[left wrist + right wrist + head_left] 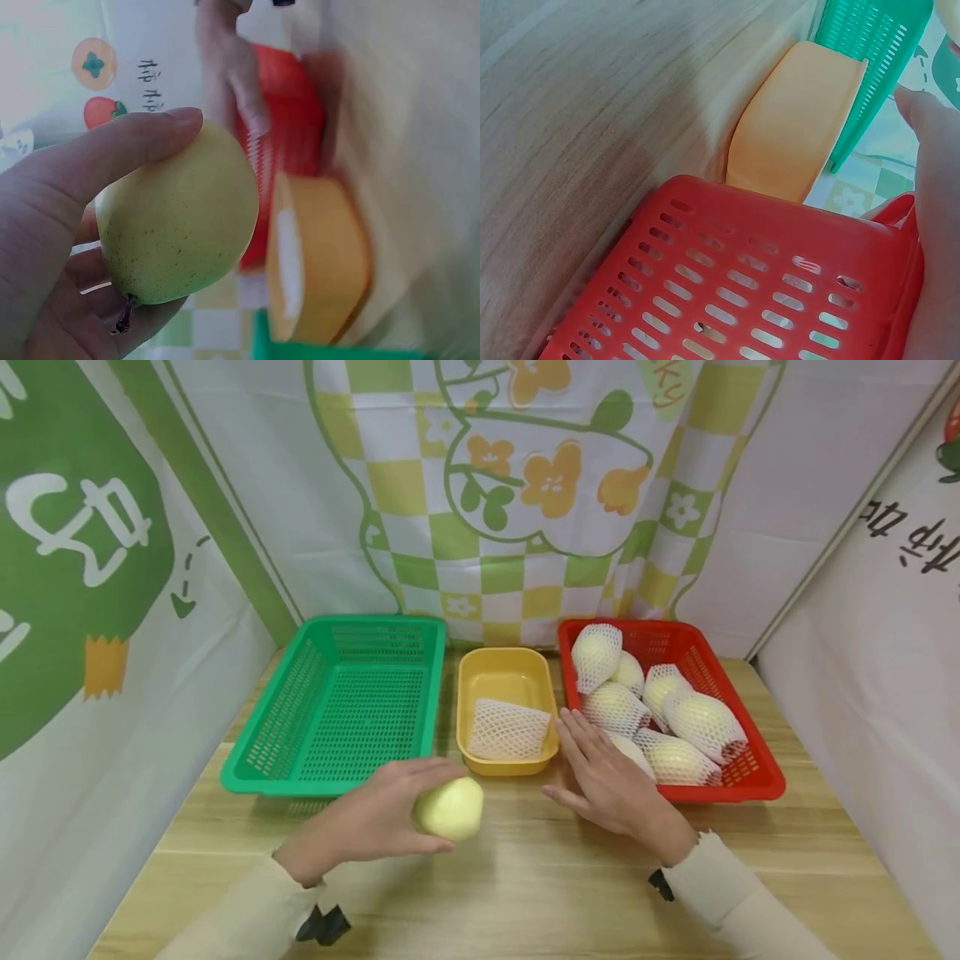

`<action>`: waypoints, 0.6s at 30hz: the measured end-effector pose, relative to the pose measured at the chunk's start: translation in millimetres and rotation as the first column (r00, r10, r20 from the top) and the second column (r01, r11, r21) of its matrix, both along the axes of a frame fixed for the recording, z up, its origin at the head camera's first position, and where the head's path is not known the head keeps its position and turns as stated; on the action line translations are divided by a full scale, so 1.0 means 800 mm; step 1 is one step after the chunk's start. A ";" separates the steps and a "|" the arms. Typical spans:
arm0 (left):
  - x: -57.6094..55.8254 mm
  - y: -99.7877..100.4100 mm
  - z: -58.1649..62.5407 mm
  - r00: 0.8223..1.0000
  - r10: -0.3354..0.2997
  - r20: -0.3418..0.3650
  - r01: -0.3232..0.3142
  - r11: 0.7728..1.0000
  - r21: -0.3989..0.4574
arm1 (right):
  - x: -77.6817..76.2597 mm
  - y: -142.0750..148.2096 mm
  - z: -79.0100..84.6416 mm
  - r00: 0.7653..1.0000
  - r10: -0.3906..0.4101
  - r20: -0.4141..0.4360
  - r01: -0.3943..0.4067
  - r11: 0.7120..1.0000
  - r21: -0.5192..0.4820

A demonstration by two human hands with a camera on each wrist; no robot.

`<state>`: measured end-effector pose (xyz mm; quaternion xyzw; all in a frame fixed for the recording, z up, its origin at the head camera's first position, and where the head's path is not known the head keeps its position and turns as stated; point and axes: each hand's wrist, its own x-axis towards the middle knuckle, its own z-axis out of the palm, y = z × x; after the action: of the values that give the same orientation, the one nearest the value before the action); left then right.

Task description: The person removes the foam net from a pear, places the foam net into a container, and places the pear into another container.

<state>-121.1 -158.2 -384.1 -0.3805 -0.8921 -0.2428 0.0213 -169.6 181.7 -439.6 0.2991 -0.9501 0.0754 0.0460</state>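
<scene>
A bare yellow-green pear (450,808) is in my left hand (375,814), held over the table in front of the green basket (315,788). In the left wrist view, the thumb and fingers curl round the pear (180,217), and its dark stem points down. My right hand (607,777), fingers extended, is at the near left corner of the red basket (750,792), with nothing in its grasp. Inside that basket lie several pears in white foam nets (701,720). The right wrist view shows the basket's slotted wall (727,296) and only part of the hand.
Between the two baskets stands a small yellow container (510,768) with a flattened white foam net (510,729) in it. The wooden table (510,893) runs up to printed cloth (517,577) at the back and sides.
</scene>
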 end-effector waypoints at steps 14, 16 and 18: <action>-0.071 -0.069 0.062 0.989 0.143 0.027 -0.136 0.974 -0.182 | 0.001 0.000 -0.001 1.000 -0.002 -0.008 0.002 1.000 0.002; -0.083 -0.074 0.055 0.984 0.167 0.070 -0.147 0.964 -0.223 | 0.001 0.000 -0.001 1.000 0.000 -0.015 0.000 1.000 0.001; -0.092 -0.076 0.047 0.975 0.190 0.114 -0.155 0.952 -0.263 | 0.000 -0.001 -0.001 0.999 0.006 -0.031 -0.006 1.000 0.003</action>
<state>-194.8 -219.2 -346.8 -0.2828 -0.9450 -0.1500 -0.0679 -169.4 181.2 -440.5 0.3031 -0.9485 0.0696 0.0603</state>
